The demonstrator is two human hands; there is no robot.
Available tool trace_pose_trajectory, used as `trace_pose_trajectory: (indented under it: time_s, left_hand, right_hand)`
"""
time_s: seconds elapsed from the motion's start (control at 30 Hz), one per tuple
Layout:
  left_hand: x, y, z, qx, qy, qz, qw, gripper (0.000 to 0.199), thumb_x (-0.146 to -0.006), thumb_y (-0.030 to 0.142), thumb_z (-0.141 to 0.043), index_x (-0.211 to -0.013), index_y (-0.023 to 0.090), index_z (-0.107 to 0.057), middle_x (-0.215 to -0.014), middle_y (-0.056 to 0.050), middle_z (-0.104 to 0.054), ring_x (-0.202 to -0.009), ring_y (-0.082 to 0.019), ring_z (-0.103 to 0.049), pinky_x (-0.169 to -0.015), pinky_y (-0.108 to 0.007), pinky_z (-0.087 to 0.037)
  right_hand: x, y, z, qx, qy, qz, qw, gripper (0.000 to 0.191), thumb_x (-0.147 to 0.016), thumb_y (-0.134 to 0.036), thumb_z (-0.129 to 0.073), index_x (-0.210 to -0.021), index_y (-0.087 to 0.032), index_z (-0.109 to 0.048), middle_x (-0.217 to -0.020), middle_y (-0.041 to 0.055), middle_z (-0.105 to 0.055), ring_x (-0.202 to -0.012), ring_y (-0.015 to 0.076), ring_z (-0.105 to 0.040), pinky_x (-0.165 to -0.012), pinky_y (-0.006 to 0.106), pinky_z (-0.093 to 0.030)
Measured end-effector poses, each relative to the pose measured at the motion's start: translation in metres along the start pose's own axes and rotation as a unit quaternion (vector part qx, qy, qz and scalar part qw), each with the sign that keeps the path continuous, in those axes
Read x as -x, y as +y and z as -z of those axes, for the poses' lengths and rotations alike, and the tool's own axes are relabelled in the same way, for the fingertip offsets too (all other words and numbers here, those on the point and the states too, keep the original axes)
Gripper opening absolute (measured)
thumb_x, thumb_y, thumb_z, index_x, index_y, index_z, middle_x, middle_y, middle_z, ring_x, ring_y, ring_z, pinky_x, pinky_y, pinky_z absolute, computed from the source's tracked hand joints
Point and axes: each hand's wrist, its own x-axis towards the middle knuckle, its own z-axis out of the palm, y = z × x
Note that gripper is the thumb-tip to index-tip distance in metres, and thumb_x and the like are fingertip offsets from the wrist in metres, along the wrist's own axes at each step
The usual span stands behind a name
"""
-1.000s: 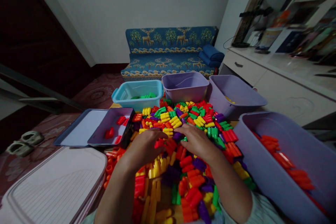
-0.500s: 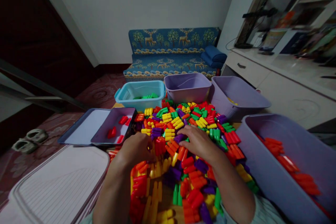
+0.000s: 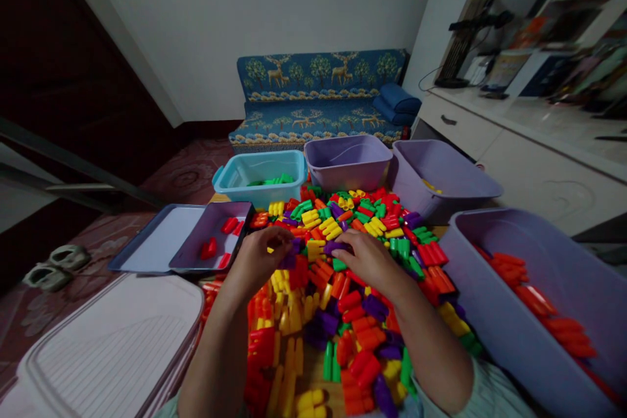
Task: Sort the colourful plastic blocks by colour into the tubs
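A big heap of plastic bricks [image 3: 337, 261] in red, orange, yellow, green and purple covers the surface before me. My left hand [image 3: 257, 260] rests on the heap's left middle, fingertips closed around a purple brick [image 3: 290, 255]. My right hand [image 3: 369, 260] lies just to the right, thumb and fingers pinching another purple brick [image 3: 334, 247]. The two hands are a short gap apart over yellow and red bricks.
A small purple tray [image 3: 196, 255] with red bricks lies left, its lid [image 3: 151, 238] beside it. Behind stand a blue tub [image 3: 230, 176] with green bricks and two purple tubs [image 3: 347, 160] [image 3: 455, 173]. A purple tub [image 3: 494, 313] with orange bricks sits right; a pale lid [image 3: 98, 346] lower left.
My left hand drew back toward me, then reached forward again and closed on a purple brick. My right hand shifted slightly and pinched a purple brick.
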Motion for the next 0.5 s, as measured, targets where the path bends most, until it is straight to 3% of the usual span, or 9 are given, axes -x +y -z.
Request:
trace_pose_trajectory:
  time_s: [0.07, 0.17, 0.23, 0.33, 0.4, 0.5]
  left_hand:
    - [-0.005, 0.001, -0.010, 0.118, 0.024, 0.047, 0.992, 0.030, -0.070, 0.037, -0.068, -0.090, 0.014, -0.069, -0.076, -0.005, -0.068, -0.064, -0.015, -0.061, -0.056, -0.023, -0.046]
    - [-0.008, 0.002, -0.027, 0.262, -0.001, 0.139, 0.955, 0.052, -0.071, 0.054, -0.068, -0.105, 0.014, -0.065, -0.090, -0.007, -0.069, -0.066, -0.014, -0.061, -0.052, -0.021, -0.046]
    - [-0.008, 0.004, -0.036, 0.324, -0.032, 0.169, 0.930, 0.059, -0.076, 0.063, -0.059, -0.113, 0.017, -0.062, -0.104, -0.010, -0.067, -0.074, -0.015, -0.064, -0.051, -0.019, -0.045]
    - [-0.006, 0.007, -0.043, 0.378, -0.106, 0.166, 0.905, 0.065, -0.081, 0.071, -0.046, -0.118, 0.019, -0.060, -0.111, -0.012, -0.066, -0.081, -0.017, -0.065, -0.050, -0.019, -0.046]
    - [-0.005, 0.008, -0.046, 0.372, -0.123, 0.148, 0.908, 0.063, -0.079, 0.069, -0.053, -0.117, 0.020, -0.061, -0.107, -0.011, -0.068, -0.082, -0.018, -0.065, -0.053, -0.020, -0.047]
    - [-0.006, 0.006, -0.047, 0.339, -0.080, 0.138, 0.927, 0.056, -0.070, 0.060, -0.069, -0.108, 0.018, -0.067, -0.099, -0.008, -0.069, -0.074, -0.015, -0.063, -0.050, -0.019, -0.043]
  right_hand:
    - [-0.002, 0.000, -0.001, -0.059, 0.040, -0.015, 0.997, 0.016, -0.086, -0.032, -0.059, -0.089, -0.020, -0.069, -0.085, 0.0043, -0.070, -0.080, 0.0185, -0.065, -0.069, 0.028, -0.046]
    - [-0.004, -0.003, -0.003, -0.195, 0.098, -0.028, 0.976, 0.017, -0.086, -0.031, -0.058, -0.095, -0.020, -0.066, -0.083, 0.0032, -0.070, -0.076, 0.0168, -0.065, -0.068, 0.028, -0.050]
    - [-0.004, -0.008, -0.006, -0.273, 0.120, -0.030, 0.954, 0.017, -0.085, -0.027, -0.057, -0.098, -0.019, -0.064, -0.084, 0.0032, -0.070, -0.075, 0.0160, -0.066, -0.068, 0.028, -0.052]
    - [-0.004, -0.018, -0.010, -0.332, 0.101, 0.005, 0.938, 0.022, -0.082, -0.019, -0.056, -0.103, -0.020, -0.064, -0.096, 0.0044, -0.069, -0.083, 0.0156, -0.067, -0.073, 0.028, -0.055]
    - [-0.003, -0.024, -0.010, -0.331, 0.079, 0.049, 0.939, 0.029, -0.081, -0.014, -0.054, -0.106, -0.023, -0.065, -0.106, 0.0046, -0.068, -0.092, 0.0157, -0.066, -0.077, 0.028, -0.055]
    - [-0.002, -0.023, -0.007, -0.252, 0.118, 0.085, 0.957, 0.030, -0.083, -0.011, -0.051, -0.104, -0.025, -0.068, -0.109, 0.0046, -0.067, -0.100, 0.0170, -0.063, -0.082, 0.030, -0.053]
